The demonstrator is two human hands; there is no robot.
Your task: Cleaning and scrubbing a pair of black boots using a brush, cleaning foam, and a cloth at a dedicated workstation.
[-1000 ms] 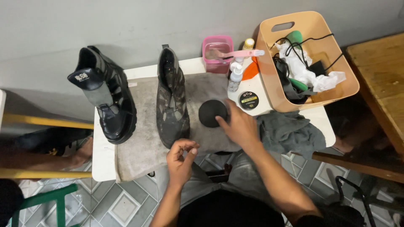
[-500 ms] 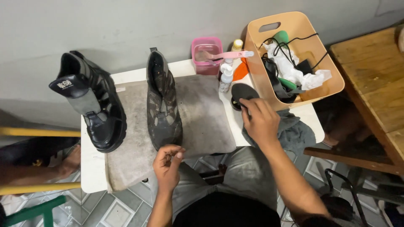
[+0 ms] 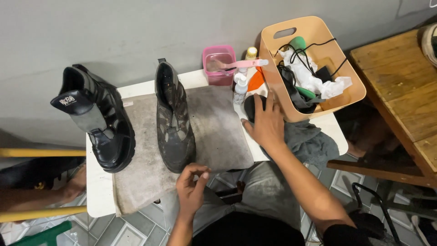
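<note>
My right hand lies palm-down over a black round lid at the right end of a small white table, and covers most of it. My left hand hovers at the table's front edge with its fingertips pinched together and nothing visible in them. It is just below the toe of a worn black boot that stands on a grey mat. A second, shinier black boot stands at the left on the same mat.
A pink tub, a pink-handled brush and a small white bottle stand behind my right hand. A beige basket holds cloths and laces. A grey rag hangs off the table. A wooden bench is at the right, another person's hand at the left.
My right hand carried the black lid from the mat's middle to the right, beside the basket, and now rests flat on it. The left hand stayed at the front edge.
</note>
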